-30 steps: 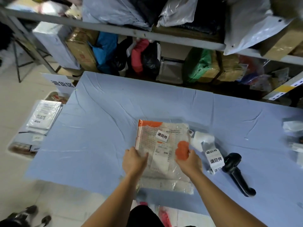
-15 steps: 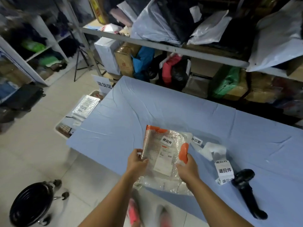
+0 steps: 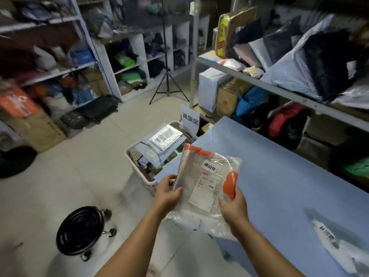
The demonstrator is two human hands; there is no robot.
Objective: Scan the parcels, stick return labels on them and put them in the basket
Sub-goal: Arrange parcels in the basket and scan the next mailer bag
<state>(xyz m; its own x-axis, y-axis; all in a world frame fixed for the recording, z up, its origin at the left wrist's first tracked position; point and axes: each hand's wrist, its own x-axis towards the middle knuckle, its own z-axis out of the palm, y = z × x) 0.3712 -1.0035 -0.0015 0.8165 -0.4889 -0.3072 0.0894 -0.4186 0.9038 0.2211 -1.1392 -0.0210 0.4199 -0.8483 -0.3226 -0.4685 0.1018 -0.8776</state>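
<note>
Holds the parcel up in the air, clear of the blue surface, over its left end and near the basket. Tilts it so the front face looks up and the top edge leans away.

Pinches the parcel's left edge with the left grip: thumb on the front, fingers curled round behind. Clasps the lower right side with the right grip: thumb lying up along an orange patch, fingers hidden behind the plastic.

Shows a clear, crinkled bag with orange trim at the top and a pale patterned item inside. Carries a white shipping slip on the front and, just above it, a small white return label with black characters, stuck at a slant.

On the floor, against the left end of the surface, the white basket, filled with other parcels. On top of them, a flat silver-grey bag. Behind the basket, upright, a white sign with three black characters.

At the right edge of the view, flat on the surface and well apart from the parcel, a strip of white labels, blurred.

On the tiled floor at lower left, a black round stool on castors. Farther back, a black tripod in front of the shelves, packed with bags and boxes. Along the far side of the surface, a metal rack loaded with grey and black mailer bags above, cartons and coloured bags below.
</note>
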